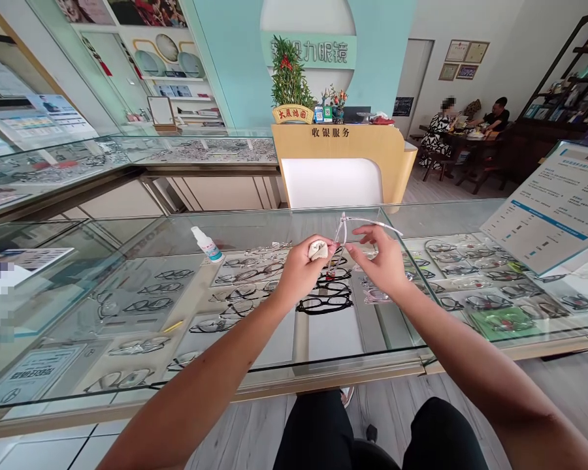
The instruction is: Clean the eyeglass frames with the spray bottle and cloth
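1. Right now the left hand [301, 264] is clenched around a small white cloth [318, 249], bunched up so that a pad of it pokes out toward the glasses.
2. Opposite it, the right hand [379, 261] pinches a pair of clear-framed glasses [353, 225] at the frame, keeping them lifted just above the glass tabletop [274, 225] rather than resting on it, which looks meant to leave both sides of the lens free for the cloth.
3. As for the glasses, they are thin and nearly see-through, with pale slender arms; one arm sticks out to the right past the fingers, and the frame stands roughly on edge, touching the cloth or just beside it.
4. Nearby, a small white spray bottle [206, 243] with a blue label stands on the tabletop to the left, well within reach.
5. Under the glass, rows of display frames [323, 301] lie on trays.
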{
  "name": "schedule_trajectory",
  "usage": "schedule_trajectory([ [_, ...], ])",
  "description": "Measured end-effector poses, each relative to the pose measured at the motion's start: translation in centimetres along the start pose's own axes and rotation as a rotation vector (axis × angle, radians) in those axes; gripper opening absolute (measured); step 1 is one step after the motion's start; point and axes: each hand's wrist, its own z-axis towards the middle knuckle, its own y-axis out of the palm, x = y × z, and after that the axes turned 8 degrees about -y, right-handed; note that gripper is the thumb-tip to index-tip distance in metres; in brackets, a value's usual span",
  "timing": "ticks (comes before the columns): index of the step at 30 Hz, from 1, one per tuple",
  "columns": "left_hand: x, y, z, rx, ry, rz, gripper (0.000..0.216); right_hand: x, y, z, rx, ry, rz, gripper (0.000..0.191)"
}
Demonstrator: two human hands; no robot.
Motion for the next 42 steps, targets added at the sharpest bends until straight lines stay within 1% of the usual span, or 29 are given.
schedule_trajectory([
  [5,0.2,0.2,-0.3,-0.014,0.014,0.045,0.029,0.2,0.1,-0.1,-0.008,0.011,0.011,0.044],
  [9,0.2,0.3,-0.4,-0.034,0.021,0.066,0.027,0.2,-0.1,0.1,0.008,0.029,0.006,0.045],
  [14,-0.1,0.5,-0.4,-0.021,0.002,0.059,0.027,0.1,0.0,0.1,-0.005,0.053,-0.018,0.044],
  [17,-0.2,0.6,-0.4,-0.022,0.001,0.049,0.026,0.1,0.1,0.1,-0.004,0.052,-0.041,0.049],
  [24,-0.3,0.5,-0.3,-0.046,-0.022,-0.006,0.029,0.4,0.0,0.1,-0.016,-0.001,-0.049,0.059],
  [27,-0.2,0.4,-0.2,-0.089,-0.041,0.008,0.033,0.5,-0.1,0.1,-0.033,-0.029,-0.045,0.062],
  [34,-0.3,0.3,-0.1,-0.117,-0.106,-0.051,0.044,0.8,-0.3,0.0,-0.032,-0.072,-0.038,0.051],
  [38,-0.3,0.3,0.0,-0.127,-0.141,-0.082,0.045,1.0,-0.4,0.0,-0.05,-0.068,-0.032,0.049],
  [40,-0.2,0.1,0.2,-0.108,-0.148,-0.132,0.045,1.1,-0.5,0.2,-0.044,-0.065,-0.023,0.042],
  [42,-0.2,-0.3,0.6,-0.061,-0.162,-0.206,0.048,1.1,-0.7,0.4,-0.028,-0.066,-0.018,0.031],
])
